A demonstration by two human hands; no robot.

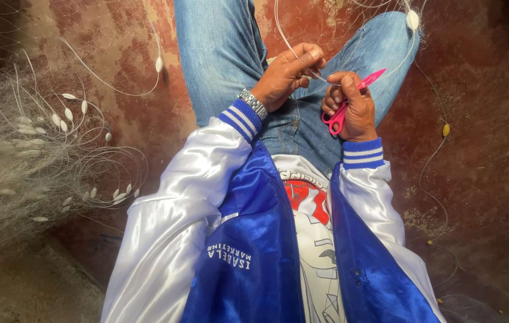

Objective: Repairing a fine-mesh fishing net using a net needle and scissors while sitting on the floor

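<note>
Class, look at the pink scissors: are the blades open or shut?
Shut: the pink scissors in the right hand show one closed tip with no gap between blades.

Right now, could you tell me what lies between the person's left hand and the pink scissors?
In the head view, a thin pale line spans the short gap from the left hand to the pink scissors, over the blue jeans.

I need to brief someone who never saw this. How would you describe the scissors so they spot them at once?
Start at the blue jeans of the seated person, then drop to the two hands over the lap. The right hand holds small scissors against a thin white line pinched by the left hand. They are bright pink, unlike the pale net and floats.
</note>
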